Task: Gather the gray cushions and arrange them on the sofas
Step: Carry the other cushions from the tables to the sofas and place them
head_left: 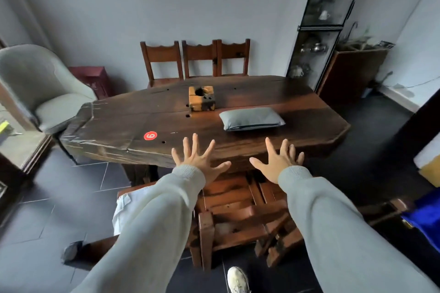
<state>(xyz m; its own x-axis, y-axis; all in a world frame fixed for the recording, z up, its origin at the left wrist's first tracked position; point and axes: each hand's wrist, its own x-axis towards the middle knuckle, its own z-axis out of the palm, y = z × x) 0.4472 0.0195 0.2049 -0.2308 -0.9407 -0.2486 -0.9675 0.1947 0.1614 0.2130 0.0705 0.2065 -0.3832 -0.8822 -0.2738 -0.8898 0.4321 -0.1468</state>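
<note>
A gray cushion (pixel 251 118) lies flat on the dark wooden table (pixel 133 123), right of its middle. My left hand (pixel 198 159) hovers over the table's near edge with fingers spread wide, holding nothing. My right hand (pixel 278 162) is beside it, also spread and bare, just below the cushion and apart from it. A pale gray armchair (pixel 42 93) stands at the left end of the table.
A small wooden block with holes (pixel 202 98) and a red round sticker (pixel 150 136) are on the table. Three wooden chairs (pixel 197 59) line the far side. Wooden stools (pixel 238 216) sit under the near edge. A glass cabinet (pixel 321 24) stands back right.
</note>
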